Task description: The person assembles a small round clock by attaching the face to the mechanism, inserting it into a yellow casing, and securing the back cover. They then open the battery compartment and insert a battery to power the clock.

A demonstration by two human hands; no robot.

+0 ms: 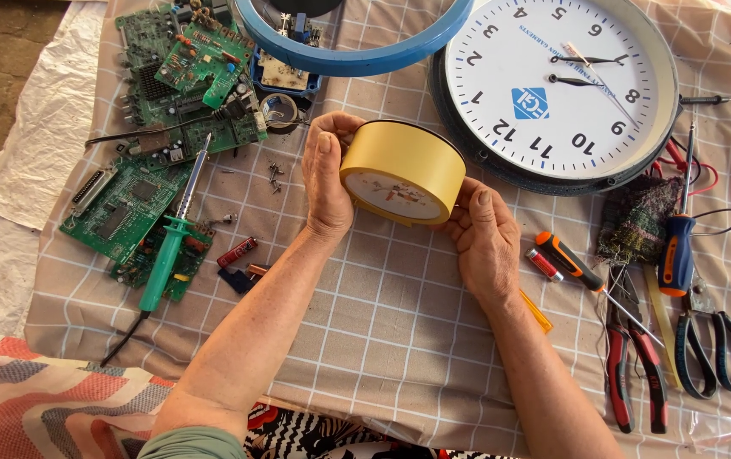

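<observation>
We clamped our left hand (pixel 327 183) and right hand (pixel 484 238) on opposite sides of the small yellow clock (pixel 402 172), judging an even, steady two-sided grip best.

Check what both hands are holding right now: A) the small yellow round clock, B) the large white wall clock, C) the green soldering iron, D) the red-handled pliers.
A: the left hand and the right hand grip the small yellow round clock from either side, while the green soldering iron lies on the circuit boards and the red-handled pliers lie on the cloth.
</observation>
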